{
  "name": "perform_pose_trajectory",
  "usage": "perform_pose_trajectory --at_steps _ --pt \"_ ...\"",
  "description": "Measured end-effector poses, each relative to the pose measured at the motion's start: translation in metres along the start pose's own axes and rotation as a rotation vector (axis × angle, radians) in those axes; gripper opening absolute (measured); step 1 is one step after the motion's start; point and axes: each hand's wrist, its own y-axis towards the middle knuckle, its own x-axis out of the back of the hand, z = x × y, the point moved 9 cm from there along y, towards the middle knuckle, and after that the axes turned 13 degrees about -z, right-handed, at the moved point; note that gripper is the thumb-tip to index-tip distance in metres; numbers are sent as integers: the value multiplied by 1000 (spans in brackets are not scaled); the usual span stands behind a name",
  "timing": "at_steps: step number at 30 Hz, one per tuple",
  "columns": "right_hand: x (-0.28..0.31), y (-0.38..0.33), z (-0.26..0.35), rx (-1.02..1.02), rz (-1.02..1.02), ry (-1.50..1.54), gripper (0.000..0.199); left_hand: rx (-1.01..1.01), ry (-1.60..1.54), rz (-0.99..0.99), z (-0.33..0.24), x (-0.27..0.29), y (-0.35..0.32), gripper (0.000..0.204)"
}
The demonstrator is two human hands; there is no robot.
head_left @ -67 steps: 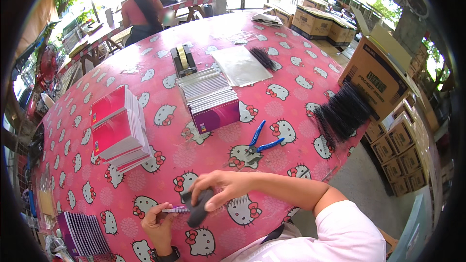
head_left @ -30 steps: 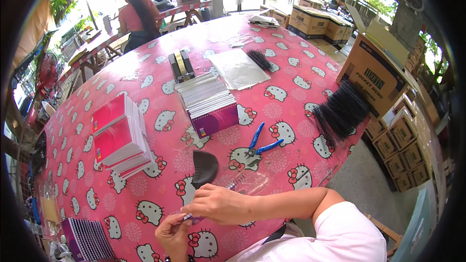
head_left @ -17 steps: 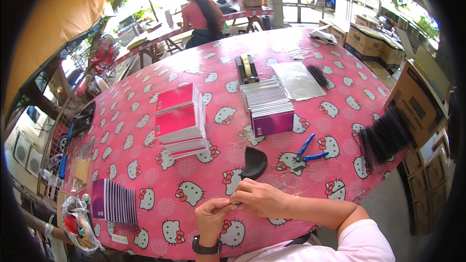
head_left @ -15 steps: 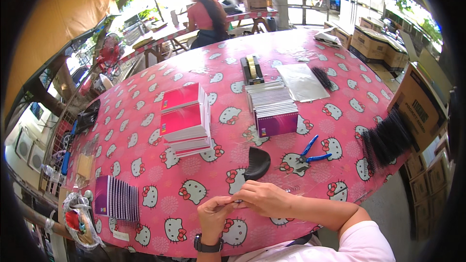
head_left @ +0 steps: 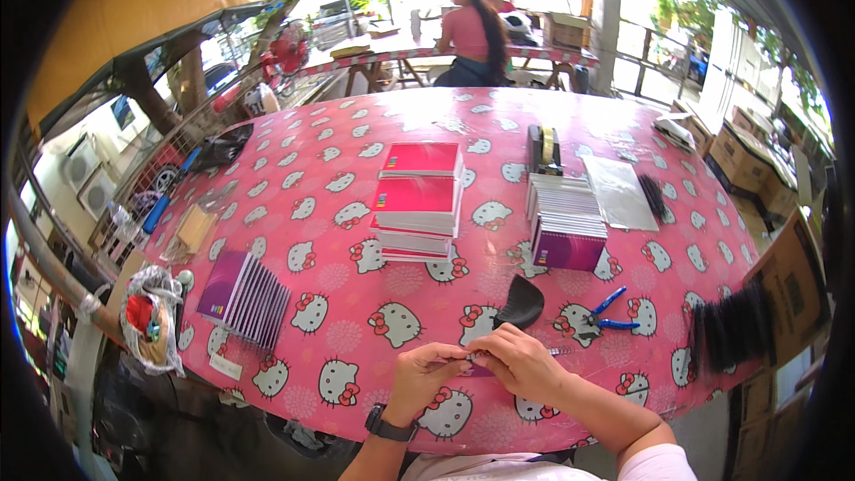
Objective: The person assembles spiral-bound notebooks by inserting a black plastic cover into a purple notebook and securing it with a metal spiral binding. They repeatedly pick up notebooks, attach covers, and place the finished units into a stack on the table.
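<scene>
At worktop near edge: left hand and right hand pinching small strip, both grips closing on it. Risk: strip slipping, dropping off edge; pliers lying close.

Left hand and right hand meet fingertip to fingertip over the pink patterned table, pinching a small thin item too small to identify. A black curved piece and blue-handled pliers lie just beyond; stacked pink boxes stand farther off.
</scene>
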Motion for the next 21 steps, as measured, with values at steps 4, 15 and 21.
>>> perform_pose_trajectory --at_steps 4,15,21 --pt "-8 1 -4 -105 42 38 26 36 98 -92 11 13 -5 15" --pt "-15 10 1 -96 76 -46 24 -262 61 -132 -12 6 -11 11" --pt "-22 16 7 -73 169 -50 18 -253 53 -129 -20 10 -10 12"
